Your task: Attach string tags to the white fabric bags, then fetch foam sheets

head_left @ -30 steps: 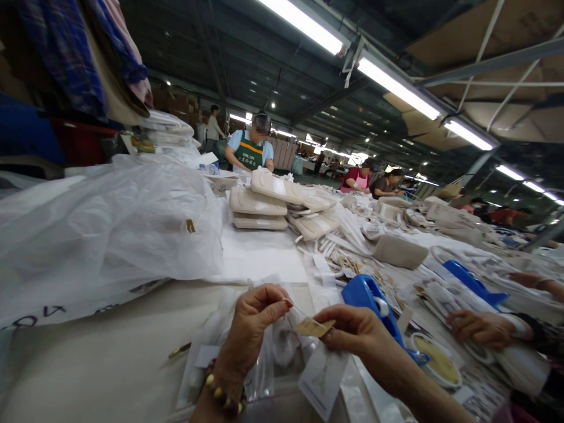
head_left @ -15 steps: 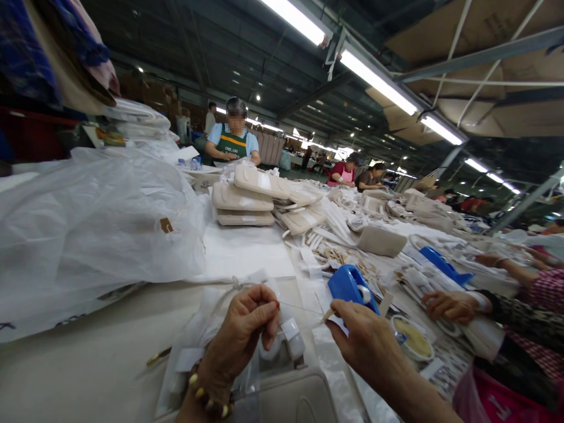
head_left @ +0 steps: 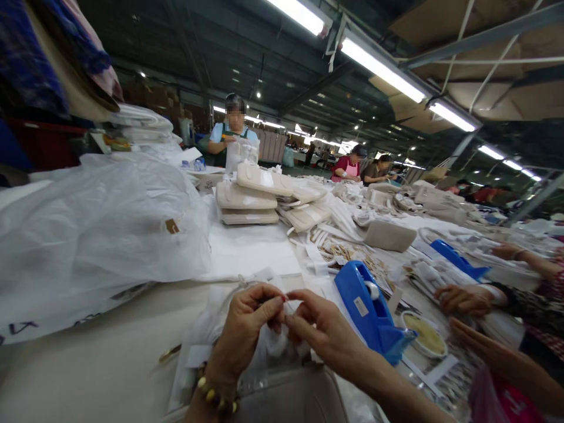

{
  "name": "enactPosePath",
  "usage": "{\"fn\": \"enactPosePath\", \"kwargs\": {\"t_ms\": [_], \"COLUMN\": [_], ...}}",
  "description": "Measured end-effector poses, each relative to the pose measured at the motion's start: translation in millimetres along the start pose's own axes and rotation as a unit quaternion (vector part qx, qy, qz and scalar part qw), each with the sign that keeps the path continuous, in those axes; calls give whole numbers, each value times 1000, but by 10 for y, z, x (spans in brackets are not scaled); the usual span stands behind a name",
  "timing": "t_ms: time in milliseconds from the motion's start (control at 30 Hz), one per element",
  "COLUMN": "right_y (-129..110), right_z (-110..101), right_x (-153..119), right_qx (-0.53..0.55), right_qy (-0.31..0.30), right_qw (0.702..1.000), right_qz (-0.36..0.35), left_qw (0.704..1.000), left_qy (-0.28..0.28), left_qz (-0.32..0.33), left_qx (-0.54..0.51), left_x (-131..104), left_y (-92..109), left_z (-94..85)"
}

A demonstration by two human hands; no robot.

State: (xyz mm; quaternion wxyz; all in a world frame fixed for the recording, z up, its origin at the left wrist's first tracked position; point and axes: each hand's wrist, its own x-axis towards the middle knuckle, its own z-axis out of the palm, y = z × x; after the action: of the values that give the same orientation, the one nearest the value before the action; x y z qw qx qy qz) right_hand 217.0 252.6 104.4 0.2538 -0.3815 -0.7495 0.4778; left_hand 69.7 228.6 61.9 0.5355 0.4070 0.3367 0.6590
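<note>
My left hand (head_left: 247, 322) and my right hand (head_left: 321, 329) meet fingertip to fingertip low in the view, pinching something small and thin between them; what it is I cannot make out. Under them lie clear plastic bags (head_left: 207, 346) with white parts inside and the edge of a beige bag (head_left: 295, 395). A beaded bracelet (head_left: 215, 396) is on my left wrist. A blue tape dispenser (head_left: 368, 308) stands just right of my right hand.
A big white plastic sack (head_left: 97, 229) fills the left of the table. Stacked beige bags (head_left: 251, 200) sit at the middle back. A co-worker's hands (head_left: 462, 299) work at the right beside a small dish (head_left: 425, 336). Other people stand beyond the table.
My right hand has come left from the tape dispenser to meet my left hand; the thin thread stretched between them is no longer visible, and the tan tag seen earlier is out of sight.
</note>
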Motion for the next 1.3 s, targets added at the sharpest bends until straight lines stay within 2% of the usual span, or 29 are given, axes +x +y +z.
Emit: {"fn": "enactPosePath", "kwargs": {"t_ms": [67,100,167,233,300,400,467,567,667,767,867,967,1100,1300], "right_y": [13,19,35,69,135,285,394,523,599,652,712,767,794,800], "right_z": [-16,-58,-187,-326,-426,-439,-358,-173,-18,46,47,34,25,-17], "right_x": [156,233,392,566,758,1056,1228,1398,1464,1488,1520,1544,1533,1472], "right_qx": [67,99,131,118,76,18,-20,-56,-54,-26,-1,8,1,-79], "right_qy": [-20,-19,2,30,56,46,10,-80,-187,-288,-342,-352,-338,-294], "right_qw": [997,993,988,990,994,998,998,993,978,952,933,929,936,952], "right_qz": [45,62,79,73,56,49,52,69,82,96,111,113,98,29], "left_qw": [992,979,938,898,861,807,777,748,742,753,766,772,781,817], "left_qy": [77,115,175,204,195,133,98,86,95,112,147,183,201,226], "left_qz": [30,35,28,16,9,-14,-39,-68,-86,-97,-108,-112,-106,-94], "left_qx": [96,165,296,391,469,576,620,655,658,641,616,599,581,522], "left_x": [39,64,114,152,167,157,146,150,178,208,233,254,262,241], "left_y": [-15,-29,-67,-116,-166,-232,-264,-292,-298,-283,-261,-253,-260,-254], "left_z": [-55,-83,-131,-159,-163,-147,-136,-129,-132,-145,-166,-182,-179,-183]}}
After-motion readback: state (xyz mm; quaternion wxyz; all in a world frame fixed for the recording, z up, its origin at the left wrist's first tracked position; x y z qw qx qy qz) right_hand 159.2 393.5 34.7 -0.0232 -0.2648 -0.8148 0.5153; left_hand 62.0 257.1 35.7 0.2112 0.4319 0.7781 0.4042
